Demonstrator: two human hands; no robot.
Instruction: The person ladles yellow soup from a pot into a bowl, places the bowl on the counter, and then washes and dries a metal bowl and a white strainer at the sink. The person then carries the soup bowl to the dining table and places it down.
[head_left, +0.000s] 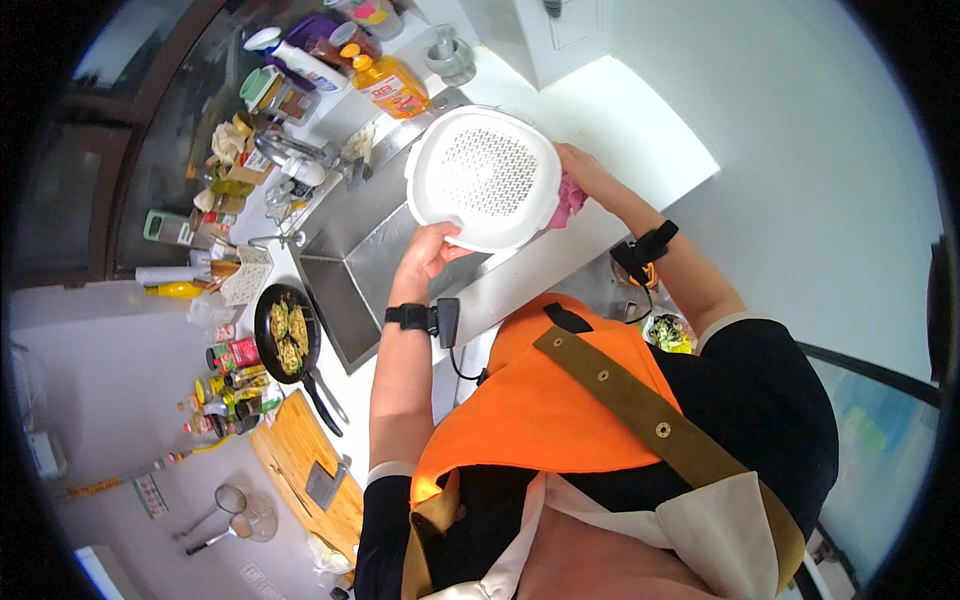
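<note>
A white plastic colander (484, 176) with a slotted base is held over the stainless steel sink (360, 244). My left hand (431, 255) grips its near-left rim, with the thumb lying on top. At the right rim is my right hand (589, 169), its fingers partly hidden by the colander. A crumpled pink cloth (568, 201) shows just below that hand, against the colander's edge; whether the fingers also touch it is unclear.
A chrome faucet (296, 161) and an orange soap bottle (390, 86) stand behind the sink. Left of it sits a black frying pan (287, 334) with food. A cleaver (326, 484) lies on the wooden cutting board (300, 450). A stone mortar (450, 60) occupies the far corner.
</note>
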